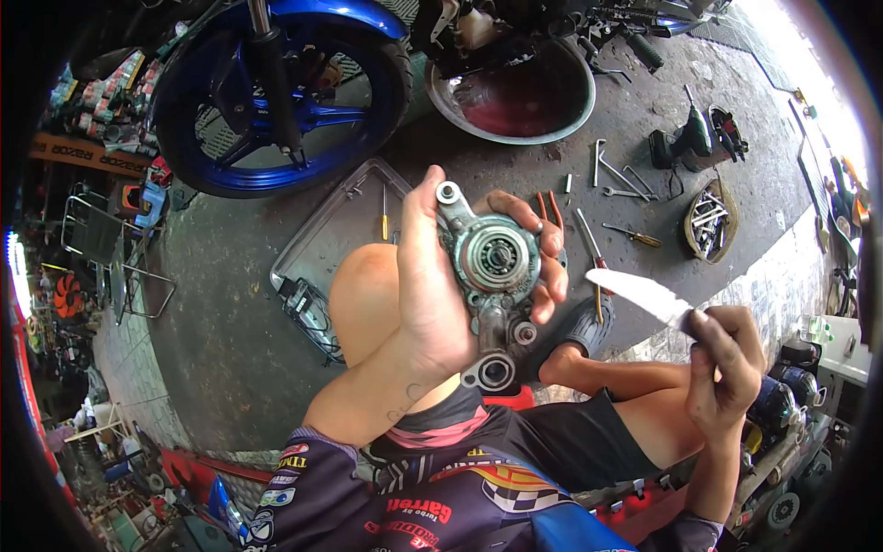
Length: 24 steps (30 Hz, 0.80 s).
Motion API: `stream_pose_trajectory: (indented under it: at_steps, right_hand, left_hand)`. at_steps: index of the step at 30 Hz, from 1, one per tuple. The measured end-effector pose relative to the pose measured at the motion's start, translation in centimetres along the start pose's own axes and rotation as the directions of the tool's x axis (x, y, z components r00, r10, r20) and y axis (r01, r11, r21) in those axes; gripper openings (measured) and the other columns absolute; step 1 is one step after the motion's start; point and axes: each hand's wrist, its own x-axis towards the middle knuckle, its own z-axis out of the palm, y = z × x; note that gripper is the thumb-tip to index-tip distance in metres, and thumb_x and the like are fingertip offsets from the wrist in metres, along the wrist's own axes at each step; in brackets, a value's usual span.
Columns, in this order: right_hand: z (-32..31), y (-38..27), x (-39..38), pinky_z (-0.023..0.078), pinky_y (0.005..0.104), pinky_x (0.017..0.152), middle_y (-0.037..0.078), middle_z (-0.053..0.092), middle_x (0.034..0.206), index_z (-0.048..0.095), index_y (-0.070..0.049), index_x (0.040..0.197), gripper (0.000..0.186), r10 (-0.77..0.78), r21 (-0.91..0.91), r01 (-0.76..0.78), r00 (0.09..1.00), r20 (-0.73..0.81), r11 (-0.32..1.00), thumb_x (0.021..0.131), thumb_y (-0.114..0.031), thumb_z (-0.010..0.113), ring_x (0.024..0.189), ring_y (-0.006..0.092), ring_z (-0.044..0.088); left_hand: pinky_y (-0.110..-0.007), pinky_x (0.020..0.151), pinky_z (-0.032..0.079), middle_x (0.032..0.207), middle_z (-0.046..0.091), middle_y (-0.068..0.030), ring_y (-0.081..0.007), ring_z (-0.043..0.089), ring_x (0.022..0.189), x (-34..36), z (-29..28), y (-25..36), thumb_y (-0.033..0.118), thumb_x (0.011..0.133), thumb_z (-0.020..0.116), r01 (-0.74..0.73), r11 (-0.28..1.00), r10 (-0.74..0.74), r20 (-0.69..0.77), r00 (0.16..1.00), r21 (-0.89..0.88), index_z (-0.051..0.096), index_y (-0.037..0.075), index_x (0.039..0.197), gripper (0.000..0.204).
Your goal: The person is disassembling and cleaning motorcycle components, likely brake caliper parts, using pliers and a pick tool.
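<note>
My left hand (432, 308) is closed around a grey metal engine housing (464, 262), held up before my body. A ball bearing (500, 258) sits in the round middle of the housing, and bolt bosses stick out at its upper and lower ends. The thumb lies along its left edge, while the fingers wrap round the right side. Off to the right, my right hand (731, 363) pinches a white, flat, blade-shaped piece (639, 296) between blackened thumb and fingers. Its tapered tip points toward the housing without touching it. What it is made of I cannot tell.
A blue motorcycle wheel (317, 118) stands ahead, beside a metal basin (589, 101) with reddish liquid. On the floor lie a grey tray (287, 262), a screwdriver (633, 235), wrenches (625, 192), a cordless drill (692, 138) and an oval container (729, 241) of metal tools.
</note>
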Motion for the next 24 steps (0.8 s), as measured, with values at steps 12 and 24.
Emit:
stream_pose_trajectory:
  at_steps: [12,24]
  right_hand:
    - [-0.3,-0.7,0.8,0.043,0.0323,0.056,0.007,0.065,0.084,0.083,-0.017,0.117,0.053,-0.038,-0.170,0.064,0.988,0.151,0.983,0.064,-0.008,0.076,0.063,0.0195,0.057]
    - [0.2,-0.9,0.8,0.046,0.0346,0.060,0.007,0.066,0.086,0.083,-0.017,0.115,0.053,-0.029,-0.188,0.059,0.987,0.157,0.980,0.064,-0.012,0.073,0.066,0.0214,0.060]
  left_hand:
    - [-0.050,0.071,0.067,0.098,0.068,-0.0198,-0.0322,0.075,0.086,0.0,0.8,-1.1,0.081,0.098,0.033,0.002,0.995,-0.001,-0.015,1.000,0.102,0.068,0.005,0.098,0.084]
    - [-0.051,0.070,0.067,0.094,0.069,-0.0185,-0.0299,0.074,0.084,-0.1,1.0,-1.3,0.078,0.100,0.035,-0.004,0.991,0.009,-0.043,0.999,0.135,0.067,0.006,0.095,0.079]
